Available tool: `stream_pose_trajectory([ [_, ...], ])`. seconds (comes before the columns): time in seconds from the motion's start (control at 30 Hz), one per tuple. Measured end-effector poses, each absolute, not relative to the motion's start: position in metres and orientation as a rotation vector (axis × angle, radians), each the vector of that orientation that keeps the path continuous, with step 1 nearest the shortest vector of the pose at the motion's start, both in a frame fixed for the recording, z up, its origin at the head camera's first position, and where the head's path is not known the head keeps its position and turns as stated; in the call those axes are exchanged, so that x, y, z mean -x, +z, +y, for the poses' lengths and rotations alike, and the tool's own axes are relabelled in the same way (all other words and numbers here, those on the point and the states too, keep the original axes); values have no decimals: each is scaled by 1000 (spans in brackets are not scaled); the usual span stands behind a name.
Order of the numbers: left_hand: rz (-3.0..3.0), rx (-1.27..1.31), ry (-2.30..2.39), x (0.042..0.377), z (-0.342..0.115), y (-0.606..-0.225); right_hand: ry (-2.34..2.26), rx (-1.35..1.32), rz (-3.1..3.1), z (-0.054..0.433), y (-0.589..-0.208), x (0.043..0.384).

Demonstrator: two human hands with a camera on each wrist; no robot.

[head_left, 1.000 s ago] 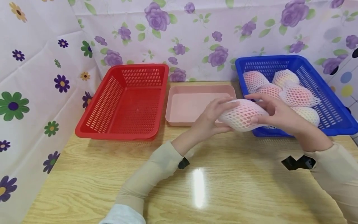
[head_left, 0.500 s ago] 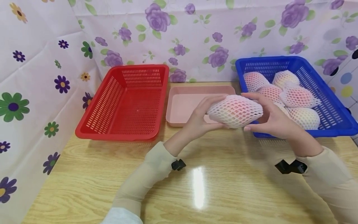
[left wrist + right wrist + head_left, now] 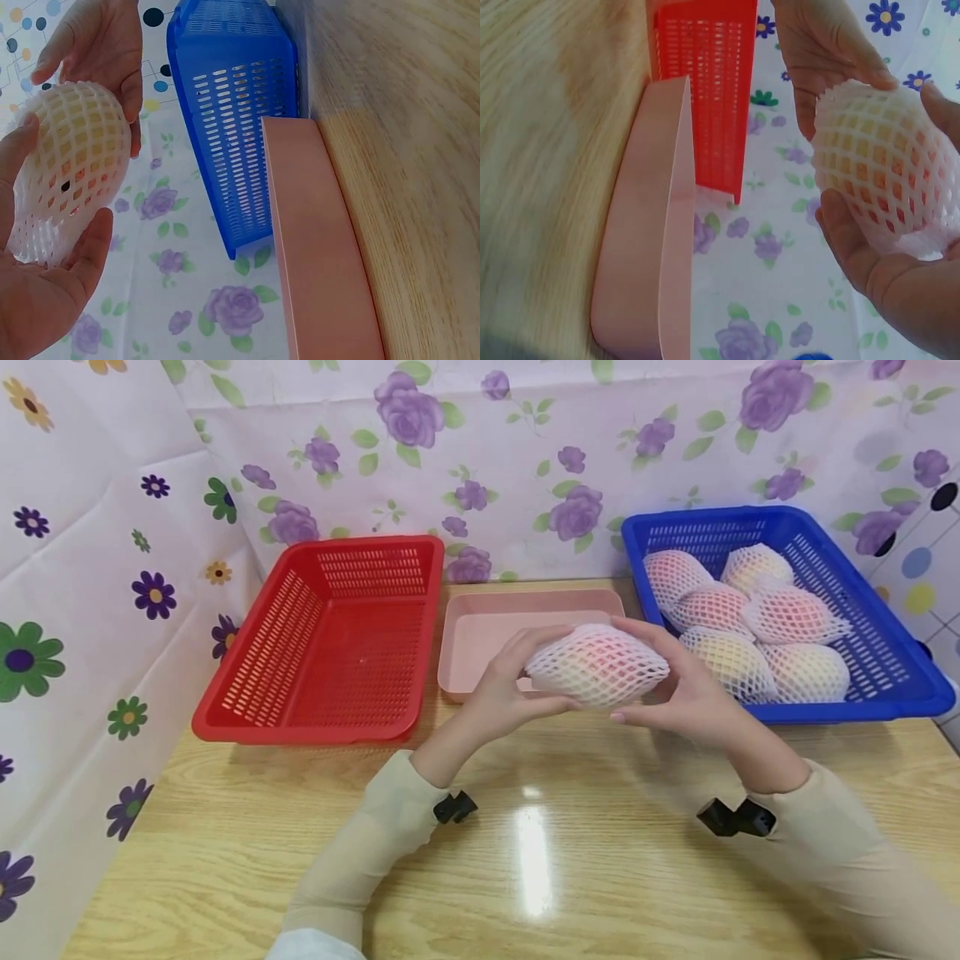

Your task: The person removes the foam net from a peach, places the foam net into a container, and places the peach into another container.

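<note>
A red-and-yellow fruit in a white foam net is held up between both hands, above the table and in front of the pink tray. My left hand grips its left end, fingers over the top and thumb below. Around the right end curls my right hand, its fingers along the upper edge and thumb under the lower one. Both wrist views show the netted fruit with fingers and thumbs of the two hands about it. The net hides much of the fruit's skin.
A red basket with nothing in it stands at left. At right, a blue basket holds several netted fruits. The pink tray sits between the baskets on the wooden table. Flowered cloth hangs behind.
Both hands have moved left with the netted fruit, from beside the blue basket's front left corner to before the pink tray. The head view has shifted slightly.
</note>
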State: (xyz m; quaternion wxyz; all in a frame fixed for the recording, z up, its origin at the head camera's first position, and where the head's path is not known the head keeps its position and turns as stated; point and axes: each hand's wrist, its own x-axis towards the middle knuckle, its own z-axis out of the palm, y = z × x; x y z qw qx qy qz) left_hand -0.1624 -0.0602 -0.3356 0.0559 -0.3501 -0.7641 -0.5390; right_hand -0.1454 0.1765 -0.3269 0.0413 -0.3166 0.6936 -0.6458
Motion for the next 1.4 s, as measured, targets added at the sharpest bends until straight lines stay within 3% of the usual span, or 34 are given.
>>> stream_pose_trajectory([
  [0.37, -2348, 1125, -1530, 160, -74, -334, -1941, 800, 2329, 163, -331, 141],
  [1.1, -1827, 1015, -1694, 162, -96, -333, -2237, 813, 2089, 155, -344, 143],
  [1.4, -1892, 1032, -1671, 164, -101, -331, -2267, 795, 2043, 153, -345, 144],
])
